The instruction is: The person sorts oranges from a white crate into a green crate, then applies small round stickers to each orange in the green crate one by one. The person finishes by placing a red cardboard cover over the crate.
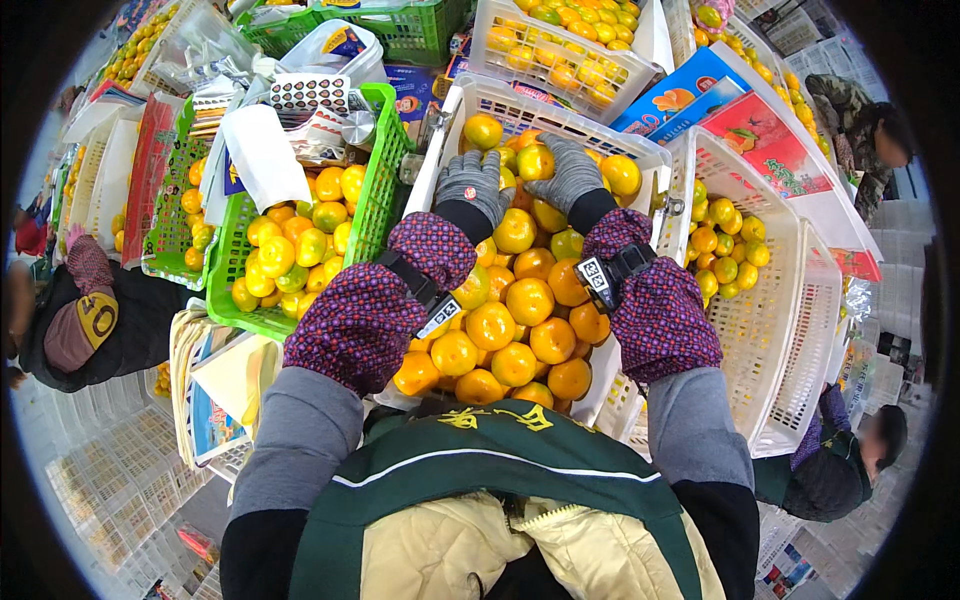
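A white plastic crate [460, 100] full of orange and yellow-green mandarins [515, 232] lies in front of me. My left hand [474, 187], in a grey knitted glove, is at the crate's back left, its fingers curled over a mandarin partly hidden beneath them. My right hand [565, 180], gloved alike, grips a yellow-orange mandarin [534, 160] beside it at the back. Both forearms wear purple patterned sleeves and black wrist straps.
Green crates [375, 120] of fruit, bags and papers stand left. Another fruit crate [563, 55] is behind; white crates [780, 340] and printed cardboard [760, 150] are right. Stacked sheets [220, 390] sit front left. Other people [90, 330] work at both sides.
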`<state>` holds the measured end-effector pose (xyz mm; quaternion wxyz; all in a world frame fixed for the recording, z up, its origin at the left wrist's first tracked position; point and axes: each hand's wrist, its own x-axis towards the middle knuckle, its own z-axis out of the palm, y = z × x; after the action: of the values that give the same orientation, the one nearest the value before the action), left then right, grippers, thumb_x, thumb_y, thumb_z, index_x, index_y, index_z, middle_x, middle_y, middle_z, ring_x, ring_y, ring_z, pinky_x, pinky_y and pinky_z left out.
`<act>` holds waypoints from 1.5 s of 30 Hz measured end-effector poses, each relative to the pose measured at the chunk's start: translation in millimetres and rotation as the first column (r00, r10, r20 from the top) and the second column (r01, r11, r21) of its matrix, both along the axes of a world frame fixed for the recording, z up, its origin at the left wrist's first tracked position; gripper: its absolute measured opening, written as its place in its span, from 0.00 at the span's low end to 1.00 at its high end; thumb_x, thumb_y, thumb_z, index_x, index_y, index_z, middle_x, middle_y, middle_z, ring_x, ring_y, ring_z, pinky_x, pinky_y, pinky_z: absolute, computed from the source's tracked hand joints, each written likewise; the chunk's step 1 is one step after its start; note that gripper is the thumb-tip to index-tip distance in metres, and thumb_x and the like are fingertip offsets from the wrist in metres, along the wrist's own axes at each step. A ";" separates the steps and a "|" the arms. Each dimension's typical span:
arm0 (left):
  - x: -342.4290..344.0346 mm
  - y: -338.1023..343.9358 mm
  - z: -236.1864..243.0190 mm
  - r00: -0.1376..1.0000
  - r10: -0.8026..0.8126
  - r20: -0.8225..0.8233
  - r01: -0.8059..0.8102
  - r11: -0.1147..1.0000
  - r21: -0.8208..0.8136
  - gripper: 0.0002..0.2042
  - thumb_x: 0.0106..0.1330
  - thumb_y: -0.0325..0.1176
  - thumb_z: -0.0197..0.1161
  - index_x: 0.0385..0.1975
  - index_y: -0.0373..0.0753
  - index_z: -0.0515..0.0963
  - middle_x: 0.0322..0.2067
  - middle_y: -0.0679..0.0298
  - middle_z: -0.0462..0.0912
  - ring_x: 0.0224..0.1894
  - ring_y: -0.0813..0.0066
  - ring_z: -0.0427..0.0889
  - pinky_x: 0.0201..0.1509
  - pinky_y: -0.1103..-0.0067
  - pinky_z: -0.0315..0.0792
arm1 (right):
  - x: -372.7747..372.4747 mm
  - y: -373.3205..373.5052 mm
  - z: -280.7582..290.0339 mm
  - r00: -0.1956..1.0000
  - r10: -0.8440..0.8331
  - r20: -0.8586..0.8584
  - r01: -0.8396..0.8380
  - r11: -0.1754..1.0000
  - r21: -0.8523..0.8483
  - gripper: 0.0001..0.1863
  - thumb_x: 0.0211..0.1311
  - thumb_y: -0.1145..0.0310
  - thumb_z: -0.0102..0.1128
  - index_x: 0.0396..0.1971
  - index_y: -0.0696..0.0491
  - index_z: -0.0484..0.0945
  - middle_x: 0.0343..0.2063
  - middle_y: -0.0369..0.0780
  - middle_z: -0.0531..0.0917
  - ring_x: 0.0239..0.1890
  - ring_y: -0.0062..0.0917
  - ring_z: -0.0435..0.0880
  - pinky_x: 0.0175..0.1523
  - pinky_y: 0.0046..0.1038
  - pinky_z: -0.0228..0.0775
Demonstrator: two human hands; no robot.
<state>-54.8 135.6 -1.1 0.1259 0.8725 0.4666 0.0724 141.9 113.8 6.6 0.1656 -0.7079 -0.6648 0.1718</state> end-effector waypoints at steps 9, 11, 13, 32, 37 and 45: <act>1.1 7.6 -32.8 0.989 -0.117 0.090 0.113 0.992 0.051 0.38 0.55 0.53 0.69 0.60 0.32 0.70 0.51 0.38 0.76 0.53 0.40 0.75 0.59 0.56 0.69 | 3.3 6.6 -3.7 0.982 0.176 -0.069 -0.181 0.980 -0.076 0.37 0.42 0.57 0.73 0.58 0.52 0.76 0.52 0.51 0.81 0.57 0.47 0.77 0.63 0.41 0.69; 5.4 9.7 -38.7 0.997 -0.074 0.034 0.075 0.996 -0.038 0.40 0.53 0.52 0.71 0.63 0.35 0.67 0.55 0.37 0.73 0.57 0.39 0.73 0.62 0.54 0.67 | 0.5 5.0 -2.6 0.975 0.221 -0.030 -0.218 0.973 0.073 0.34 0.44 0.60 0.72 0.56 0.52 0.76 0.49 0.52 0.81 0.55 0.47 0.78 0.63 0.42 0.70; 5.5 8.6 -40.0 0.992 -0.110 -0.056 0.114 0.991 0.069 0.38 0.56 0.48 0.70 0.61 0.31 0.67 0.55 0.36 0.73 0.57 0.39 0.73 0.62 0.55 0.68 | -6.7 9.6 1.4 0.987 0.152 -0.045 -0.157 0.977 -0.147 0.34 0.42 0.63 0.71 0.56 0.51 0.76 0.52 0.52 0.80 0.59 0.47 0.75 0.64 0.42 0.67; -18.0 -21.2 -10.2 0.903 -0.251 0.350 0.265 0.964 0.007 0.27 0.59 0.26 0.67 0.60 0.32 0.69 0.61 0.44 0.67 0.61 0.48 0.70 0.66 0.64 0.67 | 259.0 -219.7 -62.4 0.810 -0.508 0.294 0.584 0.743 -0.327 0.28 0.64 0.66 0.57 0.65 0.48 0.69 0.62 0.49 0.73 0.61 0.42 0.75 0.63 0.39 0.69; -9.5 -33.2 -10.0 0.899 -0.218 0.380 0.226 0.974 0.022 0.27 0.58 0.25 0.68 0.59 0.34 0.70 0.63 0.43 0.65 0.62 0.46 0.68 0.68 0.63 0.65 | 271.3 -208.2 -134.7 0.772 -0.420 0.477 0.624 0.640 -0.448 0.25 0.73 0.64 0.40 0.69 0.44 0.64 0.67 0.43 0.66 0.66 0.39 0.70 0.66 0.45 0.66; -10.5 -30.1 6.0 0.952 -0.195 0.236 0.168 0.977 0.129 0.24 0.58 0.27 0.68 0.56 0.36 0.73 0.63 0.45 0.66 0.64 0.45 0.67 0.70 0.61 0.61 | 270.2 -229.4 -120.8 0.733 -0.667 0.131 0.678 0.731 -0.069 0.35 0.50 0.61 0.74 0.60 0.48 0.71 0.58 0.46 0.72 0.64 0.41 0.71 0.64 0.40 0.69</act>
<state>-65.4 105.5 4.8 0.1420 0.9014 0.3603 0.1936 412.1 -115.6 -114.1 0.1438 -0.9162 -0.3598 0.1024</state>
